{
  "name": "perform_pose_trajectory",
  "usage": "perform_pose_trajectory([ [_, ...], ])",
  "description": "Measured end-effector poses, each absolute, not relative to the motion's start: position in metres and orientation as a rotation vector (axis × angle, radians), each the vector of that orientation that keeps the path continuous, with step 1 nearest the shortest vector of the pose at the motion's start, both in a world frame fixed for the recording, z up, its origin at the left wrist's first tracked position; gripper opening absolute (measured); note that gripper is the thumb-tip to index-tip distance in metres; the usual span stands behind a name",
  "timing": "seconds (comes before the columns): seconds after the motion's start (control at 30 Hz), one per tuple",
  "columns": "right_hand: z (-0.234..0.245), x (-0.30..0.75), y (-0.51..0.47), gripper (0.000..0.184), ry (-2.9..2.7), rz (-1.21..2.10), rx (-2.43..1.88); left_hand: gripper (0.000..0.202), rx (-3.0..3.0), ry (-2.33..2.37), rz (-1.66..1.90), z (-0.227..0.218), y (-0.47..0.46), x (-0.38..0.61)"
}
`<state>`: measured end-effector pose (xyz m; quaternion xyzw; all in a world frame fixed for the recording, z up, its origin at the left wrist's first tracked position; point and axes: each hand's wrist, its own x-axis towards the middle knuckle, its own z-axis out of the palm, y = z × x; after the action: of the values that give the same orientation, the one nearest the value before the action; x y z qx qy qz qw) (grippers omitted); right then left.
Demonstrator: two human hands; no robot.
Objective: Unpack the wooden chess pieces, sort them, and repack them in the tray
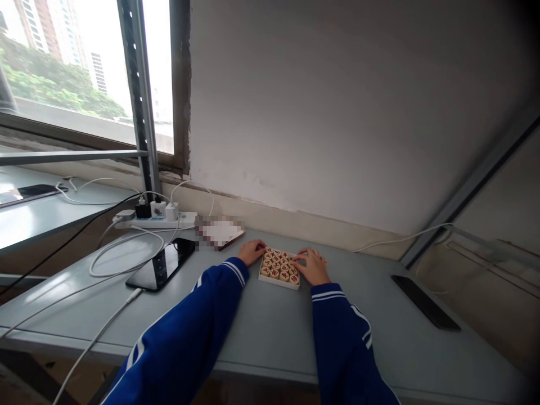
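Observation:
A shallow white box [278, 283] lies on the grey desk between my hands. Round, pale wooden xiangqi pieces [284, 276] with red characters fill it in rows, faces up. My left hand [252, 251] grips the box at its far left corner, fingertips against the edge and the first pieces. Over the far right corner, the bent thumb and forefinger of my right hand [313, 265] close around a piece there, which they mostly hide. The other fingers of that hand curl beyond the box's right side. Both forearms are in blue sleeves with white stripes.
Left of the box lies a black phone [162, 265] with a white cable. Behind it stands a power strip [185, 220] with several chargers and looping cables. A blurred-out flat item [221, 232] lies near the wall. A dark flat bar [425, 302] is at the right.

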<state>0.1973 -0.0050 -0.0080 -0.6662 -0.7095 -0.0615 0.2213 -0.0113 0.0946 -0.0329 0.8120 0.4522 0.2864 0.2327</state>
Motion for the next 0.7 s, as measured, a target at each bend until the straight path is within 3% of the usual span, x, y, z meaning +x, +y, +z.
perform_pose_trajectory([
  [0.3, -0.008, 0.204, 0.001, 0.018, -1.857, 0.051, -1.739, 0.023, 2.217, 1.253, 0.792, -0.034, 0.096, -0.011],
  [0.47, -0.013, 0.221, 0.007, 0.025, -1.646, 0.321, -1.612, 0.025, 2.21, 1.238, 0.766, -0.03, 0.095, -0.011],
  [0.7, -0.026, 0.283, -0.007, 0.023, -1.331, 0.217, -2.025, 0.024, 2.182, 1.254, 0.755, -0.03, 0.097, -0.01],
])
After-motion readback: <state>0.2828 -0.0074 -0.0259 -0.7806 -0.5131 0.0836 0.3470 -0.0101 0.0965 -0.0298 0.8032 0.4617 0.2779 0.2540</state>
